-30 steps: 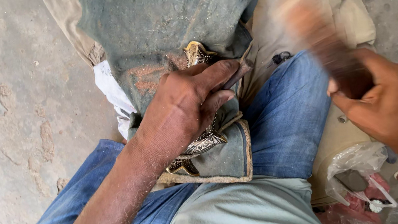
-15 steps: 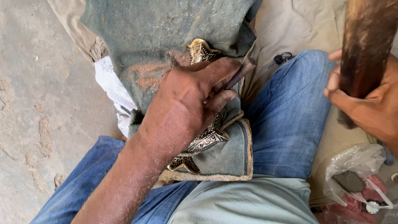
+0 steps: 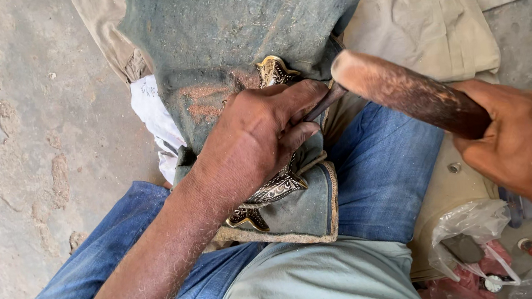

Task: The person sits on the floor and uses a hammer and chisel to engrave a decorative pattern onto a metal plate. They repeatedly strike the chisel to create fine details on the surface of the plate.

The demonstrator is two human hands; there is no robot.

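Observation:
My left hand (image 3: 252,144) presses down on an engraved black-and-gold metal piece (image 3: 274,189) that lies on a grey-green cloth pad (image 3: 230,25) over my lap. Its fingers pinch a thin dark metal punch (image 3: 324,102) that points down-left at the piece. My right hand (image 3: 522,138) grips a worn wooden club (image 3: 401,92). The club's rounded end sits at the punch's upper end. Another tip of the metal piece (image 3: 275,70) shows above my left fingers; the middle is hidden under the hand.
I sit in blue jeans (image 3: 384,175) on a rough concrete floor (image 3: 20,132). Beige cloth (image 3: 424,8) lies at the upper right. A clear plastic bag (image 3: 471,225) with small items sits by my right thigh.
The wooden club, raised upright half a second ago, has swung down and left onto the end of the punch. My left hand has stayed on the metal piece.

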